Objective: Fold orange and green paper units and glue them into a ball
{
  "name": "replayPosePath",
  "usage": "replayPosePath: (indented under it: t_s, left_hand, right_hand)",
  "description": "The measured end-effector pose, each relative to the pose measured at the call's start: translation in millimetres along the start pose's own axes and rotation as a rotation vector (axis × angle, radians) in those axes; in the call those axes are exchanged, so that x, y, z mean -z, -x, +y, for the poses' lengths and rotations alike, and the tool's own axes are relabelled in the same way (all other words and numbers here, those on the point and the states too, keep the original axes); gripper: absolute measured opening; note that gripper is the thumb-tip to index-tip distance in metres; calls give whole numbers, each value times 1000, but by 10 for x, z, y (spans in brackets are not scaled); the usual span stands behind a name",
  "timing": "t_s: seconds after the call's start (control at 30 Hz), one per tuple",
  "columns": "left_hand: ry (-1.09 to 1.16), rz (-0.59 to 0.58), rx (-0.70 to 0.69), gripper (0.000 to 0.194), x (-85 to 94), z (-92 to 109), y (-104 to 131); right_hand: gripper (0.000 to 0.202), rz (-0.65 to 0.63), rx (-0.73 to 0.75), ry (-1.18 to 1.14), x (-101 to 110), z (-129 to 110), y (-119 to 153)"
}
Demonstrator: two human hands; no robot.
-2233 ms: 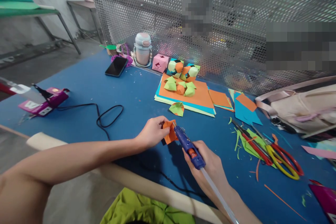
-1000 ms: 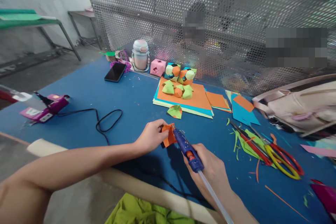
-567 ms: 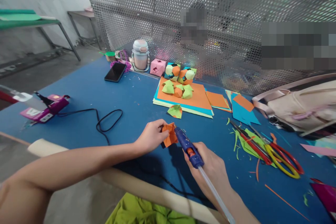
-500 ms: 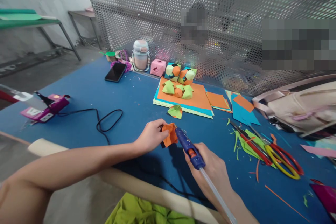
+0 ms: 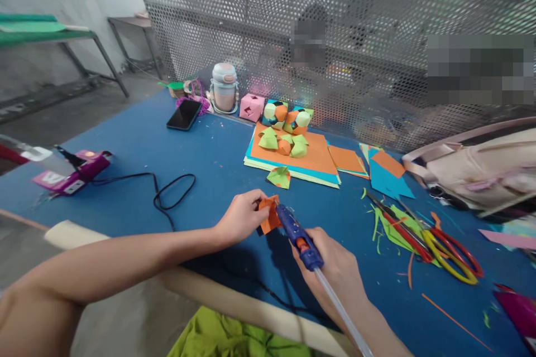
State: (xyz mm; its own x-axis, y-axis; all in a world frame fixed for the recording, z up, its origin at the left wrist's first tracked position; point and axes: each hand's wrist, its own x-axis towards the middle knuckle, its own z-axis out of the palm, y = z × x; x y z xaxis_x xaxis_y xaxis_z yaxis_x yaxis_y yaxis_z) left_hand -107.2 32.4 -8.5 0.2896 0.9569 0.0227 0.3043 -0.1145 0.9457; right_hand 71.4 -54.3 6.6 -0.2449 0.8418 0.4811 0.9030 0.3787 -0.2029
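Tabletop (image 5: 218,184) first, since all the stuff sits on it, blue and running up to a mesh panel (image 5: 234,22) at the back. Cream bag (image 5: 494,159) is shoved over at the right side, probably just to be out of the way. Next size down I've got a paper stack (image 5: 320,156) with folded shapes on top; my guess is it's a handy tray, keeping them together beyond the hands. Scissors (image 5: 454,254) lie at the right among green scraps, handles towards the person, so easy to grab imo.

Right hand (image 5: 333,262) is wrapped round a blue glue gun (image 5: 298,237), clear stick trailing out the back. From my end I can't tell if the trigger's squeezed. Left hand (image 5: 240,220) is pinching an orange folded paper (image 5: 270,224) between thumb and fingers, between the two hands and, going by the shadow, lifted a bit. I reckon it's gripped by the left side so fingers avoid the hot end. Tiniest bit: the nozzle tip's right at the paper's upper right edge, can't tell if touching.
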Motion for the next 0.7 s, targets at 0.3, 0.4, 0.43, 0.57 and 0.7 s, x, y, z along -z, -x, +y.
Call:
replayPosePath:
  t_s: [0.3,0.4,0.43,0.57,0.7]
  left_hand:
    - [41,2,8,8,-7,-8,-1]
    - [39,5,5,8,-2,-11,-4]
    - [36,1,6,9,-1,-11,-4]
    - [11,-20,13,10,-4,-16,-3]
    - [11,-6,3,9,2,-33,-13]
  right_hand:
    - [9,25,-19,-5,-32,20,21]
    - [7,-2,-39,3,-14,6,20]
    - [7,-8,-45,5,-6,2,19]
    - [5,-13,-28,-6,9,6,15]
    - [4,-7,-21,7,17,32,12]
